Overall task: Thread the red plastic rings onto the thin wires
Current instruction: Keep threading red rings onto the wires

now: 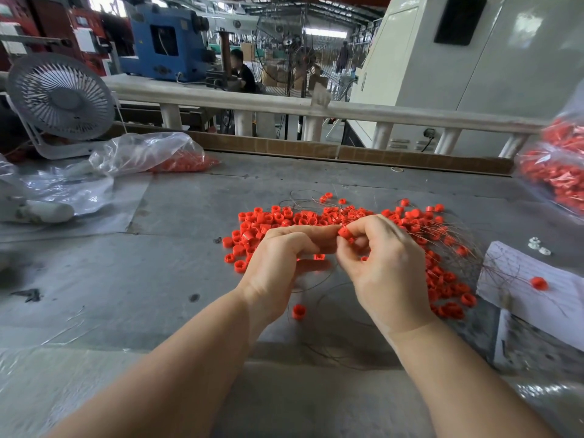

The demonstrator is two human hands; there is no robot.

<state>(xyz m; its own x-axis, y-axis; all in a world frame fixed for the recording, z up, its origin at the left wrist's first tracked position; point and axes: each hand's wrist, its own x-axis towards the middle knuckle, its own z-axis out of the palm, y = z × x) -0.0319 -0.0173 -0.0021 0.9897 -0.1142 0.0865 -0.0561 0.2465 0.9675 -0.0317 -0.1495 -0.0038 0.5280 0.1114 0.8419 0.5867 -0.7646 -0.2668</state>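
Observation:
A heap of small red plastic rings (278,218) lies spread over the grey table, mixed with thin wires (455,238) on its right side. My right hand (385,267) pinches one red ring (344,231) between thumb and forefinger, above the heap. My left hand (278,263) meets it from the left, fingertips pinched right at the ring; the wire between them is too thin to make out. More red shows inside both curled palms. A single ring (298,312) lies near my left wrist. Thin wire loops (319,298) curve on the table below my hands.
Clear bags of red rings lie at the back left (177,161) and at the right edge (556,178). A small white fan (60,99) stands at the far left. A sheet of paper (531,286) with one ring on it lies at the right. Plastic film covers the left.

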